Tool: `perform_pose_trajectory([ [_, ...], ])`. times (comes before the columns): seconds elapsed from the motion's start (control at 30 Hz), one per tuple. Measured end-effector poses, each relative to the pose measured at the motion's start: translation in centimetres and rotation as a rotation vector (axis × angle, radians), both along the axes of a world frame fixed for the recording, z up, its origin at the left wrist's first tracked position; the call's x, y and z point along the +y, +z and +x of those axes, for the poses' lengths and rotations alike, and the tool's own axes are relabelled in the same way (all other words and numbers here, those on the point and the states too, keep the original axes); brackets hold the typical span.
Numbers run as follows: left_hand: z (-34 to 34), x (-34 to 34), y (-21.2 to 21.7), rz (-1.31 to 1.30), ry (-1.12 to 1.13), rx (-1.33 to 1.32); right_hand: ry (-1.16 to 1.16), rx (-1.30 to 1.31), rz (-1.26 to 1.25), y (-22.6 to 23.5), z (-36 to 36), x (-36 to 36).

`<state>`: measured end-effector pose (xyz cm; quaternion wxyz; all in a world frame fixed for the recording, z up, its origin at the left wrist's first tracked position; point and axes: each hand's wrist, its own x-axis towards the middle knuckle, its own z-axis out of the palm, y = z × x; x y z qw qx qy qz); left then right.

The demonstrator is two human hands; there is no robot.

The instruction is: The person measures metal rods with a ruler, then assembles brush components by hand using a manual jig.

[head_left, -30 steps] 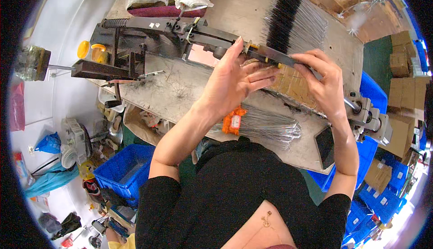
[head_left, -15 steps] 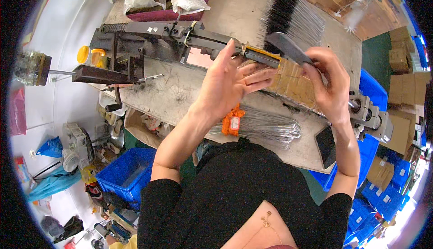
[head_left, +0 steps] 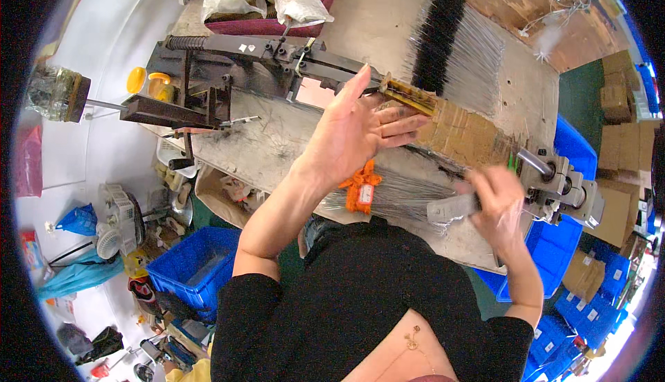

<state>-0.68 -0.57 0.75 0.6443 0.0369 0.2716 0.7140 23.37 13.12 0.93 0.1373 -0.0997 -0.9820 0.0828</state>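
Pressing flat and open on the cardboard strip [head_left: 460, 132], the left hand [head_left: 353, 132] steadies it; the right hand [head_left: 500, 198] grips a grey tool [head_left: 450, 209], apparently mid-stroke, needing realignment.

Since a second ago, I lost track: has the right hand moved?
Yes. The right hand, holding a grey flat tool, dropped from the cardboard strip toward the body.

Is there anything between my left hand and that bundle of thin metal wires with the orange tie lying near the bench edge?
Nothing visible. The left hand hangs open just above the bundle of thin metal wires with an orange tie, no object between them.
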Motion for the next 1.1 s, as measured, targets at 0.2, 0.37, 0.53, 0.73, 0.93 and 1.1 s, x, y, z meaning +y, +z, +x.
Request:
perform_pose_trajectory([
  [0.2,3.0,0.7,-3.6,-0.118,0.029,0.059,-0.115,-0.614,-0.369,-4.9,7.0,-3.6],
  [0.37,2.8,-4.8,-4.6,-0.203,0.029,0.21,-0.291,-0.41,-0.649,-6.9,8.6,-4.6],
  [0.53,-5.5,-18.9,-9.9,-1.086,1.337,1.0,-0.337,-0.281,-0.664,-8.4,9.6,-6.0],
  [0.73,-13.8,-30.4,-8.6,-1.431,1.211,1.165,-0.326,-0.207,-0.667,-7.5,8.3,-6.6],
  [0.93,-9.1,-26.9,-10.5,-1.178,1.17,1.11,-0.434,-0.057,-0.859,-9.8,8.8,-6.4],
  [1.1,1.0,-11.9,-7.0,-0.699,0.568,1.236,-0.504,0.008,-0.844,-8.6,9.2,-5.5],
])
